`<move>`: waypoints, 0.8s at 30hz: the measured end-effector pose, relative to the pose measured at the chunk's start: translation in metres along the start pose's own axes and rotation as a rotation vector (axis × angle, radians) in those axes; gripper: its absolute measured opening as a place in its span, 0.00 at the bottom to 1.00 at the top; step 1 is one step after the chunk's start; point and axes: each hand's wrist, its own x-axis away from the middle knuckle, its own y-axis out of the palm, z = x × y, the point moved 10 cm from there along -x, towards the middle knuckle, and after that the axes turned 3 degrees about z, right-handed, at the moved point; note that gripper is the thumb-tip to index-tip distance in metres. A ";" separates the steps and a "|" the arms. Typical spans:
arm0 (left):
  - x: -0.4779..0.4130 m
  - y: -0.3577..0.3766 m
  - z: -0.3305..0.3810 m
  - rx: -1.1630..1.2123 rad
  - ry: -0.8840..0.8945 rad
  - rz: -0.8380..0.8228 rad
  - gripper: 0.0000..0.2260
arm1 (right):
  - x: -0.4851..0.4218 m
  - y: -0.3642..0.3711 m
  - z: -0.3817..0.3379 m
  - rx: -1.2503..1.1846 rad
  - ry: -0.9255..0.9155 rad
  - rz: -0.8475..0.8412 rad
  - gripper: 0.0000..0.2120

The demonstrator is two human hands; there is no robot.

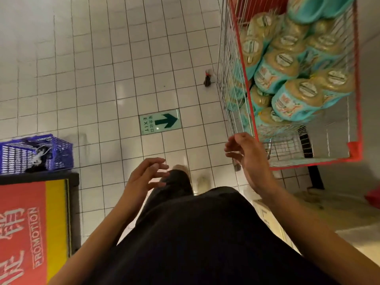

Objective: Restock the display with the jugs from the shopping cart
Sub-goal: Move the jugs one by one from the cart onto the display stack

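A wire shopping cart with a red rim (358, 83) stands at the upper right, piled with several jugs (296, 99) that have teal labels and pale golden shoulders. My right hand (245, 154) hovers just left of the cart's near corner, fingers loosely spread, holding nothing. My left hand (145, 177) floats lower, in the middle over the tiled floor, fingers relaxed and empty. Neither hand touches the cart or a jug.
A red and yellow promotion stand (30, 229) fills the lower left, with a blue plastic crate (35, 154) behind it. A green exit arrow tile (160, 121) lies on the white tiled floor. A small dark object (208, 79) sits on the floor beside the cart.
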 end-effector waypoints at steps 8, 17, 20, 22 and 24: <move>-0.167 0.013 0.126 -0.094 0.029 -0.089 0.11 | -0.141 0.046 -0.075 -0.039 -0.011 0.089 0.14; -0.323 0.123 0.291 -0.409 0.129 -0.480 0.11 | -0.223 0.032 -0.117 -0.199 0.027 0.381 0.13; -0.359 0.178 0.329 -0.466 0.154 -0.578 0.11 | -0.239 0.012 -0.123 -0.275 0.053 0.478 0.13; -0.378 0.217 0.344 -0.498 0.152 -0.623 0.11 | -0.252 -0.006 -0.126 -0.317 0.066 0.536 0.13; -0.395 0.254 0.351 -0.531 0.134 -0.657 0.11 | -0.266 -0.026 -0.129 -0.365 0.072 0.588 0.14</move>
